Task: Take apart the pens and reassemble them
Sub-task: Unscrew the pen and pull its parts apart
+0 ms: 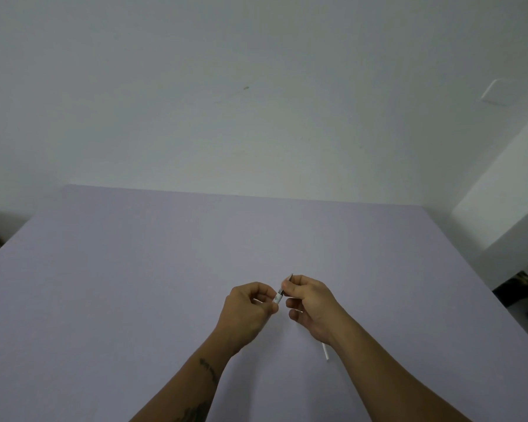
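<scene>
Pen [279, 296] runs diagonally between both hands; left hand [250, 312] pinches the white barrel, right hand [310, 303] pinches the tip end; both grips clamped, so it looks like a twist-apart.

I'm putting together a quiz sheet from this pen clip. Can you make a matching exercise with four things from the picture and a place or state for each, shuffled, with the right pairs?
Things
1. left hand
2. right hand
3. white tube
4. table

Places or states
A. sticks out from under the right wrist, near the table
B. lilac surface under both hands
C. pinches the white end of the pen
D. pinches the dark end with the pointed tip

Pairs: 1-C, 2-D, 3-A, 4-B
</scene>
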Motion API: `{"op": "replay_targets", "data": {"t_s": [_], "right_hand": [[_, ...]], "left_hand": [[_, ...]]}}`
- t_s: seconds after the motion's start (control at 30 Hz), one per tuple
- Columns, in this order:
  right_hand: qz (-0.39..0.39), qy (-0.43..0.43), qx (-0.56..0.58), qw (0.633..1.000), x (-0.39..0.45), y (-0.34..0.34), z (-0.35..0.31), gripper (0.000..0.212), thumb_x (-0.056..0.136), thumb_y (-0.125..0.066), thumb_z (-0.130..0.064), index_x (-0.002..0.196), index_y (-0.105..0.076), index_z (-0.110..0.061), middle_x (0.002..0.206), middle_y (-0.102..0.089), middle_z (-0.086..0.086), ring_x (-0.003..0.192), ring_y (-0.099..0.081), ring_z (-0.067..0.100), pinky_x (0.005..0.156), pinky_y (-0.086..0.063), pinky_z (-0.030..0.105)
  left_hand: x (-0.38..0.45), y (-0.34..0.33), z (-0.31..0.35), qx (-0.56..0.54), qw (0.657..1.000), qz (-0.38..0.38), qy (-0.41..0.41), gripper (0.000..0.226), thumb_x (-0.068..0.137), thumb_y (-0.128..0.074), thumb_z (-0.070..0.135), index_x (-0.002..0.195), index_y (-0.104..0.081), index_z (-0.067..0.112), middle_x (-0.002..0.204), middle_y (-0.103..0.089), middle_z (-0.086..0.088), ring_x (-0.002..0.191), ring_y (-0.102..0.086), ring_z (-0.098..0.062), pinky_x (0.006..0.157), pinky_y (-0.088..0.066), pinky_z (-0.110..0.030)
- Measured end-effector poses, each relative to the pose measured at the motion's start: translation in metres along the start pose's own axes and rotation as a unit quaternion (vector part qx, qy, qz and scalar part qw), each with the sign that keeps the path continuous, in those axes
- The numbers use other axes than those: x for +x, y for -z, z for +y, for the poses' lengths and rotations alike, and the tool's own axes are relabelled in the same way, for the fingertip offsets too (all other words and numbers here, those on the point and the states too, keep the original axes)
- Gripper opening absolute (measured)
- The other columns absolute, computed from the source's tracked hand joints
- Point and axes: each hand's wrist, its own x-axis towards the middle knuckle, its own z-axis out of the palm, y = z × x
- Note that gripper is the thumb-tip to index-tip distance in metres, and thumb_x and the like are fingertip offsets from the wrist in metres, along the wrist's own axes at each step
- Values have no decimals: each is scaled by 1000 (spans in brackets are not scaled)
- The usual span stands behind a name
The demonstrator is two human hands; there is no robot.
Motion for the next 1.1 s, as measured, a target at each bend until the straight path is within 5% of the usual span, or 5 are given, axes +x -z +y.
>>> {"op": "replay_targets", "data": {"t_s": [0.13,0.23,0.37,0.67,1.1], "right_hand": [[-11,4,0,1000,0,3,-3,20,100,-56,-9,101,-75,-12,87,-64,4,74,-53,17,64,-47,31],[-26,10,-6,1000,0,4,-2,19,99,-59,-12,106,-75,-14,90,-66,4,78,-53,19,64,-46,31],[-16,12,-4,1000,1,4,1,13,96,-64,-18,98,-75,-11,87,-65,5,74,-52,19,62,-45,30],[10,33,-25,999,0,3,1,17,96,-63,-21,101,-75,-9,91,-63,8,71,-52,19,58,-45,28],[8,46,-53,998,-7,6,-4,24,101,-51,-9,100,-75,-11,90,-63,8,71,-52,17,60,-47,27]], "left_hand": [[-1,0,-1,-24,1000,-3,10,13,85,-70,7,81,-73,19,79,-69,-5,70,-62,-17,68,-59,-32],[0,0,-2,-45,999,-12,17,10,86,-68,6,88,-74,15,80,-69,-7,73,-63,-18,78,-60,-36],[1,-1,-1,-60,998,-25,24,11,88,-66,5,93,-74,10,90,-73,-18,78,-66,-24,84,-60,-42],[-4,-3,1,-74,995,-48,39,11,89,-65,5,92,-73,12,95,-74,-20,97,-69,-37,77,-57,-32],[-9,-3,4,-71,994,-65,43,22,93,-57,3,87,-71,18,95,-76,-12,98,-69,-30,81,-55,-31]]}}
